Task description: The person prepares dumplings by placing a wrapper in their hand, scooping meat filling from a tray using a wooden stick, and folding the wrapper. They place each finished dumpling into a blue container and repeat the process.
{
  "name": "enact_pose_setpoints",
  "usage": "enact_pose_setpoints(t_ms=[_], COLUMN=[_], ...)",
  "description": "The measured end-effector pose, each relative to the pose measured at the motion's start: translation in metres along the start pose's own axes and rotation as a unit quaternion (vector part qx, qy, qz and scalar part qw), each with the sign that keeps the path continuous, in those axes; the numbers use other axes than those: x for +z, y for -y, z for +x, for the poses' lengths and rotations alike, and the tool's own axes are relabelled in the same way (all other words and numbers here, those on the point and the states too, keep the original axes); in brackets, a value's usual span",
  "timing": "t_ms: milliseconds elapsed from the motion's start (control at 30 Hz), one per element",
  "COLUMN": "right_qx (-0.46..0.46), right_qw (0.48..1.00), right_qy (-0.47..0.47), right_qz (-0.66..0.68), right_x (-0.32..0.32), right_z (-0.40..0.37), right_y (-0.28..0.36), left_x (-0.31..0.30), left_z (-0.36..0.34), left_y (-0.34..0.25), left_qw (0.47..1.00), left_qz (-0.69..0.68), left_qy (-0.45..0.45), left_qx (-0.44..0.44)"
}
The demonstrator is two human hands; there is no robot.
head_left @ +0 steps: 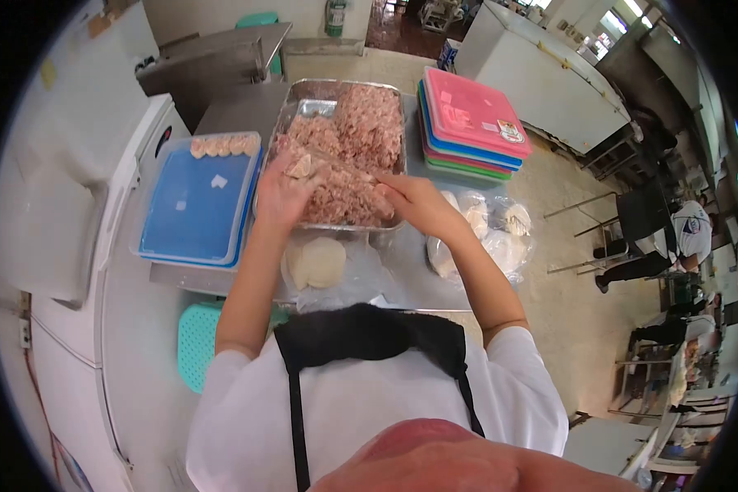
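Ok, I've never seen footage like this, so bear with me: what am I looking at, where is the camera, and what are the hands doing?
This is a single picture from a camera worn on a person's head, looking down at their work. The wide lens bends the edges. There is no machine, and the two bare hands are the person's own. The left hand cups what looks like a pale dumpling wrapper. The right hand reaches toward it, low over a metal tray of minced filling. On the steel table lie a stack of round wrappers, bagged wrappers, a blue tray with a row of finished dumplings, and a stack of coloured plastic trays.
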State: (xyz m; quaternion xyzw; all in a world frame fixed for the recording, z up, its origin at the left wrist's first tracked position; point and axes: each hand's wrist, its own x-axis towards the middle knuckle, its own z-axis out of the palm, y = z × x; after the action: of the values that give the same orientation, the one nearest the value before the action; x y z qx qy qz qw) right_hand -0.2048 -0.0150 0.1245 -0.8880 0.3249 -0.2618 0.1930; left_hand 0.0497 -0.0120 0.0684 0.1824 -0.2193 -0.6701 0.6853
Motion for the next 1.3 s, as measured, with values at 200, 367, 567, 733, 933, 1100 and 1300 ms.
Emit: enact_pose_setpoints(t_ms=[200,367,567,733,933,1100,1300], right_qx=[0.080,0.131,-0.064,0.031,-0.017,-0.030,0.053], right_qw=[0.975,0.962,0.983,0.986,0.975,0.998,0.975], right_qy=[0.109,0.169,0.053,0.075,0.119,0.053,0.117], right_qz=[0.175,0.169,0.166,0.149,0.188,-0.034,-0.181], right_x=[-0.014,-0.017,0.026,-0.015,0.015,0.001,0.038], right_z=[-0.020,-0.028,-0.028,-0.022,-0.022,-0.007,-0.013], right_y=[-0.018,-0.016,-0.098,-0.085,-0.090,-0.076,-0.125], left_x=[0.051,0.054,0.051,0.041,0.043,-0.008,-0.026], left_z=[-0.028,-0.018,-0.016,-0.002,-0.001,0.013,0.005], left_y=[-0.011,-0.019,0.000,0.008,0.008,0.021,0.024], left_qw=[0.731,0.704,0.632,0.713,0.611,0.655,0.659], left_qz=[0.637,0.695,0.759,0.689,0.774,0.753,0.752], left_qy=[0.100,0.148,0.154,0.127,0.169,0.065,0.002], left_qx=[0.223,-0.016,0.020,-0.022,0.007,0.006,0.002])
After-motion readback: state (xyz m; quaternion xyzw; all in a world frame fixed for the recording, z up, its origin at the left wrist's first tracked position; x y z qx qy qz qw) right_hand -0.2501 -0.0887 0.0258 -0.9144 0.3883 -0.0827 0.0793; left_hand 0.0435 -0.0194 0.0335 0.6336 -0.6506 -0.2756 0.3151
